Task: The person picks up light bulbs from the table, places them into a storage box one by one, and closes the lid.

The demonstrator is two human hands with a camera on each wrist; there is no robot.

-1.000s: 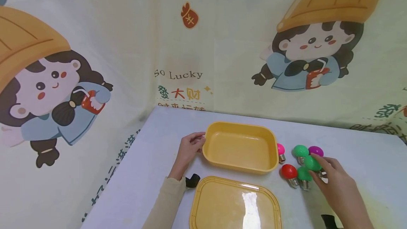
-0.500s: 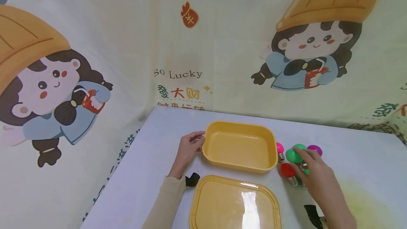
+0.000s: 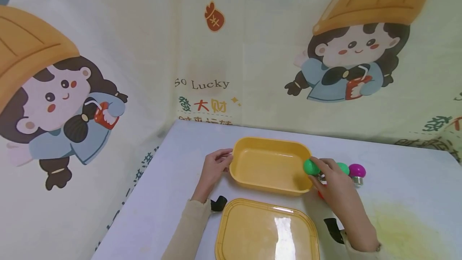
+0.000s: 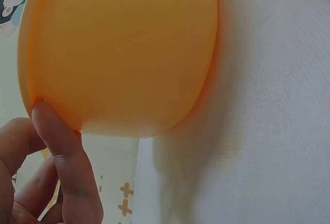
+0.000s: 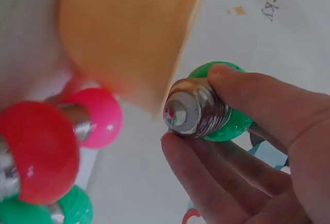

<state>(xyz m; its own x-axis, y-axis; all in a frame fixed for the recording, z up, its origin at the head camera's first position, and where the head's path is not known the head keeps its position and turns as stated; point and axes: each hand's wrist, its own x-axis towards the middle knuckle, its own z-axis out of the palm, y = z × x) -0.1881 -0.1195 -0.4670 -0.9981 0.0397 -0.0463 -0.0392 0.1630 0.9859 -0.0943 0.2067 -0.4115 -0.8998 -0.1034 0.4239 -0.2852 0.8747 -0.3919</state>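
In the head view my right hand (image 3: 335, 187) pinches a green light bulb (image 3: 311, 167) over the right rim of a yellow plastic box (image 3: 270, 189). The right wrist view shows the bulb's silver screw base (image 5: 198, 108) between thumb and fingers, close beside the box wall (image 5: 124, 38). My left hand (image 3: 214, 171) holds the box at its left rim, with a fingertip against the outer wall (image 4: 124, 53) just under the edge. Nothing lies inside the box.
Right of the box lie a purple bulb (image 3: 357, 170), another green bulb (image 3: 343, 168), a red bulb (image 5: 41, 152) and a pink bulb (image 5: 98, 118), partly hidden by my right hand in the head view. A yellow lid (image 3: 267, 232) lies in front of the box on the white table (image 3: 408, 196).
My right hand has lifted the green bulb from the group and carried it left to the box's right rim. The left hand has stayed in place.
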